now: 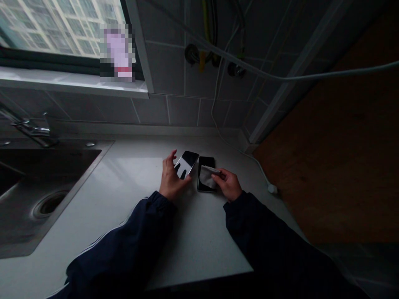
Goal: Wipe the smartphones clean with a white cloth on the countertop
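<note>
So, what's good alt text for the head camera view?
A person's right hand pinches a grey cloth over a dark phone-like slab; the left hand spreads at a glossy slab beside it. Below is a pale counter with a sink.

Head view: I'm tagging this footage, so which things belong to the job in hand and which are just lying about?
In hand: grey cloth, pinched by the right hand; black phone-like device beneath it; shiny phone-like device beside the left hand.

Just about: white plug; faucet; sink; pixelated item by the window.
</note>
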Motion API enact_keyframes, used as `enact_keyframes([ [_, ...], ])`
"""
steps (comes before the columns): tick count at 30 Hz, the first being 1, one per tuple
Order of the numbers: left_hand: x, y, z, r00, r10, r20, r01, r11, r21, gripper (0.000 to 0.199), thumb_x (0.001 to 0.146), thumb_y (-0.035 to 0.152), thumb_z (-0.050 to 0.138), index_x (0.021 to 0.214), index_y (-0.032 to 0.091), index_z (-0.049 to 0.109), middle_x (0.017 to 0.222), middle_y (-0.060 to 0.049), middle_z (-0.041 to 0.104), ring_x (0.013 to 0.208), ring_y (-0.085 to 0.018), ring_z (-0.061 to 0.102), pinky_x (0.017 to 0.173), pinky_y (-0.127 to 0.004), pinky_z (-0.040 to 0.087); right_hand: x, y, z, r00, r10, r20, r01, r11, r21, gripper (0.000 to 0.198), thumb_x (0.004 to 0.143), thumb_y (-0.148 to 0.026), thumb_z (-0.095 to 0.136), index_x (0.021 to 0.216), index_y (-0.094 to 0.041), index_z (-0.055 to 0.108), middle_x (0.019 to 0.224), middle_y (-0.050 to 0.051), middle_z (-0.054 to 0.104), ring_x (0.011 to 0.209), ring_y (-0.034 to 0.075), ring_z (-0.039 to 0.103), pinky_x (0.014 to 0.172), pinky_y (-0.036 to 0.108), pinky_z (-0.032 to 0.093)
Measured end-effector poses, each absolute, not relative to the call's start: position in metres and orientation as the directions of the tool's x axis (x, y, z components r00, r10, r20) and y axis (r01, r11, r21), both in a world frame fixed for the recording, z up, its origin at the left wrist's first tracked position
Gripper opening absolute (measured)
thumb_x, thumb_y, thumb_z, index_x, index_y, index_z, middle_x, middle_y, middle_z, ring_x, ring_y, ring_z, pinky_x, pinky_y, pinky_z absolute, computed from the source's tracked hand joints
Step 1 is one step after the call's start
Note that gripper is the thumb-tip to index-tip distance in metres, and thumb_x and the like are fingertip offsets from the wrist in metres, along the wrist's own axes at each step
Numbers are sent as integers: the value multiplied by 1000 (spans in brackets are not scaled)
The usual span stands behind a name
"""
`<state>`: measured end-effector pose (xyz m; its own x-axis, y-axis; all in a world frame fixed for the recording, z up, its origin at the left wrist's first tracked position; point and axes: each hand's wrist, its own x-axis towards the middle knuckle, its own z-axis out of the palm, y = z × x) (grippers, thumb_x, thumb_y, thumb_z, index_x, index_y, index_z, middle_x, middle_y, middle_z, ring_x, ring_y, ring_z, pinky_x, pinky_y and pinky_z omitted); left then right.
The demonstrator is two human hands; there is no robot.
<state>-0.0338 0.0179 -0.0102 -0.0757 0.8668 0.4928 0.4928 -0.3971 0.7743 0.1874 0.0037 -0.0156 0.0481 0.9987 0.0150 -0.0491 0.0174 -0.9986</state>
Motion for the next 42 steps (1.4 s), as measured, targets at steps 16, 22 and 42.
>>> enact_keyframes([
  [16, -6, -10, -8, 224, 761, 609, 359, -646, 674, 88, 74, 22, 78, 150, 27, 34, 151, -16, 38, 134, -31, 48, 104, -46, 49, 178, -4, -6, -82, 961, -263, -320, -276, -907, 42, 60, -49, 90, 82, -19, 70, 73, 4, 75, 60, 17, 70, 58, 28, 60],
  [22, -4, -7, -2, 63, 965, 254, -10, -253, 967, 74, 79, 44, 78, 142, 25, 44, 138, -14, 57, 105, -22, 63, 82, -33, 54, 179, -3, -5, -29, 977, -213, -320, -211, -924, 45, 58, -50, 91, 84, -18, 73, 77, 2, 75, 62, 17, 68, 55, 27, 56],
  [42, 3, -20, 5, 457, 862, -218, -445, 435, 783, 58, 90, 45, 62, 145, 35, 45, 127, -11, 60, 102, -29, 66, 60, -35, 63, 178, -4, -5, 34, 957, -287, -417, -247, -875, 53, 50, -41, 99, 87, -18, 69, 75, 0, 74, 61, 15, 70, 52, 24, 56],
])
